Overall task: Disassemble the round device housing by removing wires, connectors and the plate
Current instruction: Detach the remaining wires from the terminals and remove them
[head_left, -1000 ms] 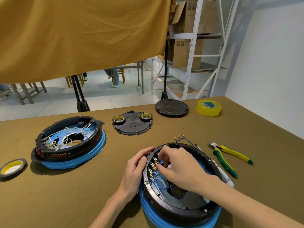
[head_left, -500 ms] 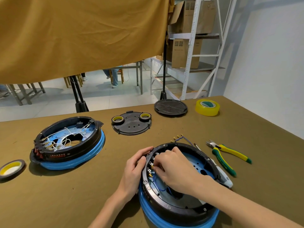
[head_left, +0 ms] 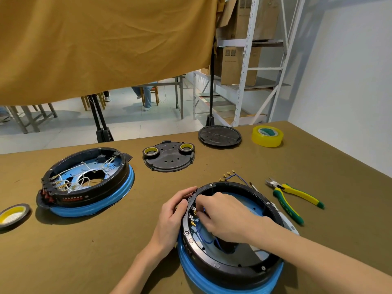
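Working inside the round housing, near the front edge of the counter. Reaching in with the right hand, fingers now bent down at the row of little gold connectors on the housing's left inner wall. Sitting a bit lower and more to the left along that wall than a second ago, closer to the top connector. Looks pinched on a connector or its blue wire, but hard to be sure, since the fingertips hide behind the knuckles. Holding the outside of the housing's left rim with the left hand, fingers curled over the black ring, thumb side against it, same as before, to keep the housing from sliding.

Probably means one more connector about to come off the wall. Already pulled free: a small bunch of loose wires with gold ends, lying just behind the housing. Still to do: the other connectors on the wall, the blue wire looping down to the middle hole, then the plate underneath.

Resting to the right of the housing: green and yellow cutters. Sitting well to the left of the housing: a second housing with white wires.
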Demonstrator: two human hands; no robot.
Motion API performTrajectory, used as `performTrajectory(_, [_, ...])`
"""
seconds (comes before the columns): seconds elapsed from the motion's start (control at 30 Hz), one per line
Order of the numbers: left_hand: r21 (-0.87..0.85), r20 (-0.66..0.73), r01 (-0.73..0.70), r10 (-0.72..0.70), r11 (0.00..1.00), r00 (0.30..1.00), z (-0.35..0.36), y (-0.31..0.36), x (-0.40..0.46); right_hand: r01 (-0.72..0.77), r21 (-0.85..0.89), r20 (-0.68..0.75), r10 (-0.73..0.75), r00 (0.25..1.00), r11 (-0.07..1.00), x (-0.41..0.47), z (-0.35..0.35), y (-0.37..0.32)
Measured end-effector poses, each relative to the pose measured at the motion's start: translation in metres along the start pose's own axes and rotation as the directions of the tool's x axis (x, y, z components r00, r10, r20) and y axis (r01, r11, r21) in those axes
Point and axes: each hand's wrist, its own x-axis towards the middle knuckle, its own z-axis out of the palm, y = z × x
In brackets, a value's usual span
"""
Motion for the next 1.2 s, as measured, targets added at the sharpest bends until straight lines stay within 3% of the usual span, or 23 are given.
performTrajectory(0.17, [0.005,0.001,0.003,-0.003,1.0,1.0,0.0,0.001,0.0,0.024,0.0,-0.029,-0.024,0.999,1.0,-0.002,0.006,0.005])
performTrajectory(0.4, [0.059,0.01,-0.01,0.009,0.998,1.0,0.0,0.0,-0.002,0.04,0.146,-0.051,-0.033,0.998,0.988,-0.004,0.009,0.015])
performTrajectory(0.57, [0.057,-0.019,0.036,-0.035,0.998,0.999,0.0,0.0,-0.003,0.092,0.068,-0.1,-0.085,0.991,0.993,-0.007,0.014,0.014])
performTrajectory(1.2, [0.059,-0.035,0.054,-0.052,0.997,0.998,0.001,0.009,-0.006,0.079,0.097,-0.083,-0.071,0.994,0.992,-0.011,0.012,0.01])
